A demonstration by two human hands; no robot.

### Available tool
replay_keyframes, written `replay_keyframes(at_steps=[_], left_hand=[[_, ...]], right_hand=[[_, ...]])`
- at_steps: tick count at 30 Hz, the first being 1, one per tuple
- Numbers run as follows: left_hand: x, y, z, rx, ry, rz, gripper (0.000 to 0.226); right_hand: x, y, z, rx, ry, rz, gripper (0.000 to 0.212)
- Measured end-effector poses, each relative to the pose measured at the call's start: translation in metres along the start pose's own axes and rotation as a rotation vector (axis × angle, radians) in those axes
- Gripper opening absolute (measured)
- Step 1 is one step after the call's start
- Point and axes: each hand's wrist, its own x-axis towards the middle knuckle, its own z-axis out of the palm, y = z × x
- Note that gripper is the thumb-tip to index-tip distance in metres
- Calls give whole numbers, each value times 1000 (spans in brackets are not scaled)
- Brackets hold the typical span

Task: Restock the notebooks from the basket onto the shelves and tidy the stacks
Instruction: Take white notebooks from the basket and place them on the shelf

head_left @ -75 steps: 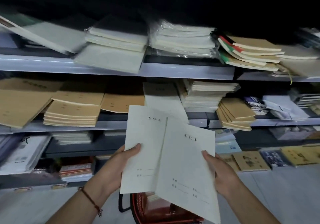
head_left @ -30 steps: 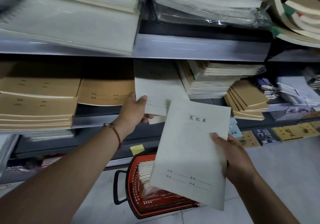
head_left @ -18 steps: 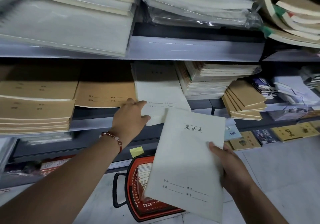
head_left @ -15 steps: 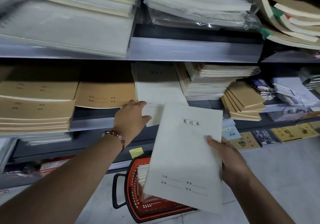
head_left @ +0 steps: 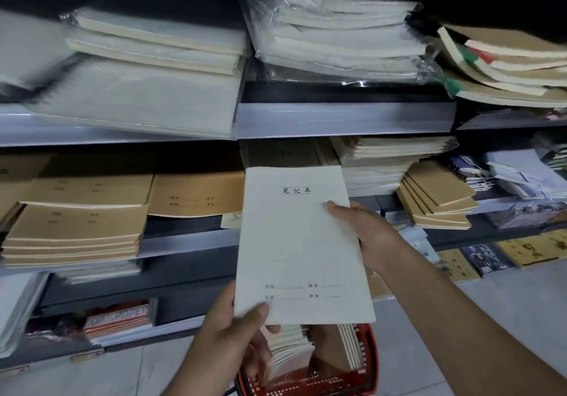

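While both hands grip it, a thin white notebook (head_left: 300, 242) fills the centre of the frame: a flat paper rectangle, matte, with a short printed title near its top edge and ruled name lines near the bottom. Its long axis runs nearly vertical in the picture, top edge pointing up toward the middle shelf (head_left: 343, 119), title upright to the viewer. The left hand (head_left: 233, 334), lower centre, pinches the notebook's lower left corner, thumb on the cover and fingers curled behind. The right hand (head_left: 365, 233), right of centre, clasps the right edge, thumb pressed flat on the cover.

Below the notebook, at the bottom centre, a red plastic mesh basket (head_left: 365, 374) holds more notebooks standing on edge, pages showing. Grey metal shelving spans the frame in tiers. Kraft-brown notebooks (head_left: 76, 227) lie in flat stacks at middle left; a smaller brown stack (head_left: 435, 199) leans at middle right. White pads (head_left: 153, 89) occupy the upper left, blurred, and a clear-film-wrapped bundle (head_left: 337, 37) sits at upper centre. Pale floor tiles (head_left: 506, 303) show at lower right.
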Motion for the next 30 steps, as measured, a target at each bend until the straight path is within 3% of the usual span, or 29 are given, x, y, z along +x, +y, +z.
replay_keyframes(at_steps=[5, 9, 12, 14, 18, 21, 25, 28, 30], left_hand=[[52, 19, -5, 65, 135, 114, 22], [99, 31, -8, 263, 165, 185, 32], [122, 36, -6, 490, 185, 297, 55], [131, 37, -4, 650, 199, 359, 68], [146, 36, -5, 1155, 256, 321, 58], [153, 39, -4, 1418, 290, 336, 58], [142, 37, -2, 1384, 362, 415, 64], [112, 0, -11, 1213, 488, 621, 50], [94, -47, -20, 1176, 426, 596, 36]], right_hand=[[7, 3, 13, -276, -47, -4, 29], [14, 8, 23, -435, 97, -205, 21], [32, 4, 28, -705, 187, -394, 40], [42, 3, 29, -954, 242, -421, 54], [60, 9, 19, -1342, 308, -362, 54], [68, 13, 9, -1484, 296, -314, 54], [65, 25, -2, -1465, 316, -391, 52], [51, 64, -28, -1368, 373, -664, 47], [38, 105, -47, -1343, 343, -795, 41]])
